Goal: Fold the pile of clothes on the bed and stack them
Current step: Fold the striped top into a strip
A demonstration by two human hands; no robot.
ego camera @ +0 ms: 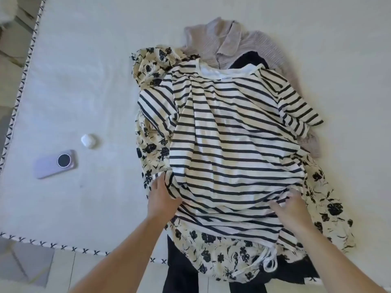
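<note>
The left hand [161,194] lies with fairly straight fingers on the lower left hem of the striped shirt [228,140], touching the cloth; whether any fold is pinched under it I cannot tell. The right hand [291,209] has its fingers curled into the bunched lower right hem of that shirt, gripping it. The striped shirt lies spread face-up on top of the pile, its neckline at 12 o'clock and one short sleeve out toward 2 o'clock. Beneath it, showing at 10, 4 and 6 o'clock, is a cream garment with black flowers [215,250]. At 12 to 1 o'clock a beige ribbed garment [224,37] lies partly under the shirt, with a dark garment [250,59] between them. All rest on the white bed [95,70], whose edge trim runs along 9 and 7 o'clock. Well apart at 9 o'clock lie a lilac phone [55,163] and a small white case [88,140], shut.
</note>
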